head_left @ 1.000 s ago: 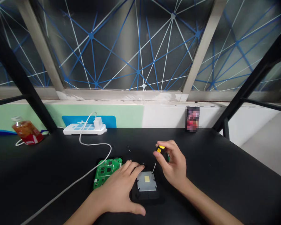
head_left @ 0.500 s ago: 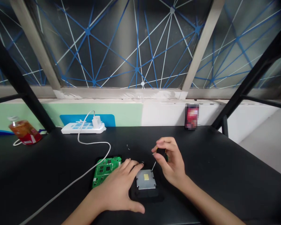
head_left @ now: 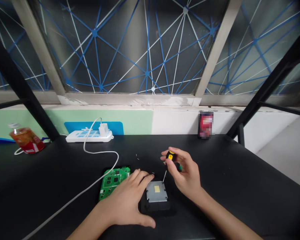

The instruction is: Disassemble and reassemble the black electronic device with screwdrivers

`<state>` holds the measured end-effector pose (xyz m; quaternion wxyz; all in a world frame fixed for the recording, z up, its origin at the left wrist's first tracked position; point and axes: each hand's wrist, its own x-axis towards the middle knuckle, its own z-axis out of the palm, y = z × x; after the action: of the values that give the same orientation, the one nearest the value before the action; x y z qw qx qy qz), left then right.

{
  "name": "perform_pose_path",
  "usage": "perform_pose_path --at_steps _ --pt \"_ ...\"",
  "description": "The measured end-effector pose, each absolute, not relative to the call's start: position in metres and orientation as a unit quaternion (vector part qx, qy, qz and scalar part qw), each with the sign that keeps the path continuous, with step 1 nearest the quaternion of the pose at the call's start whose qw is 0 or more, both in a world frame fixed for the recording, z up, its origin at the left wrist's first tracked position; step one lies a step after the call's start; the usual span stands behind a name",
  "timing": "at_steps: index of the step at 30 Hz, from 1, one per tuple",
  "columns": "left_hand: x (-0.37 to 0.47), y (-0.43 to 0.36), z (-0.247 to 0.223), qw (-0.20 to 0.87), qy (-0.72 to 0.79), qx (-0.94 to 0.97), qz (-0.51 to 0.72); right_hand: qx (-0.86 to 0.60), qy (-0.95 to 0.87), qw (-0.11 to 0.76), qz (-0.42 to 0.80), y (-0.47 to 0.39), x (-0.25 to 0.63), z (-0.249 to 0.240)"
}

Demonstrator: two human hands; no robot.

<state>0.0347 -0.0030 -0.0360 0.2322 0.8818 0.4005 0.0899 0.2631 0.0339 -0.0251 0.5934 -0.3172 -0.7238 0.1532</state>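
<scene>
A black device with a square silver metal plate [head_left: 152, 196] lies at the front middle of the table, a small pale yellow pad [head_left: 157, 189] on the plate. My left hand [head_left: 132, 196] rests spread along the device's left side, thumb and fingers apart. Between the fingers of my right hand [head_left: 183, 171] is a screwdriver [head_left: 170, 156] with a black and yellow handle. Its thin shaft slants down to the plate's upper right corner. To the left, a green circuit board [head_left: 115, 180] lies partly behind my left hand.
A white cable [head_left: 90, 187] runs across the table from a white power strip [head_left: 90, 136] at the back. An orange drink bottle [head_left: 27, 139] leans at the far left. Tiny screws [head_left: 137, 157] lie behind the device. A phone-sized red object [head_left: 206, 125] stands against the wall.
My right fingers have shifted on the screwdriver handle, and its yellow part now shows. The shaft still reaches the same corner. My left hand keeps its place.
</scene>
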Motion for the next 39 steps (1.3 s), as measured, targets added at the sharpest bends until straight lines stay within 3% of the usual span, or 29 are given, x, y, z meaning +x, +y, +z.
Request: perform_pose_path --at_steps 8,22,33,39 --pt "0.035 -0.003 -0.035 0.23 0.395 0.884 0.102 -0.262 -0.713 0.606 0.236 0.034 0.266 -0.028" --pt "0.035 -0.003 -0.038 0.22 0.391 0.887 0.111 -0.315 -0.713 0.62 0.086 0.041 0.268 -0.027" --pt "0.036 -0.002 -0.038 0.223 0.392 0.885 0.114 -0.262 -0.726 0.599 0.213 0.033 0.267 -0.032" --pt "0.037 -0.003 -0.033 0.222 0.392 0.885 0.118 -0.257 -0.729 0.616 0.153 0.039 0.266 -0.032"
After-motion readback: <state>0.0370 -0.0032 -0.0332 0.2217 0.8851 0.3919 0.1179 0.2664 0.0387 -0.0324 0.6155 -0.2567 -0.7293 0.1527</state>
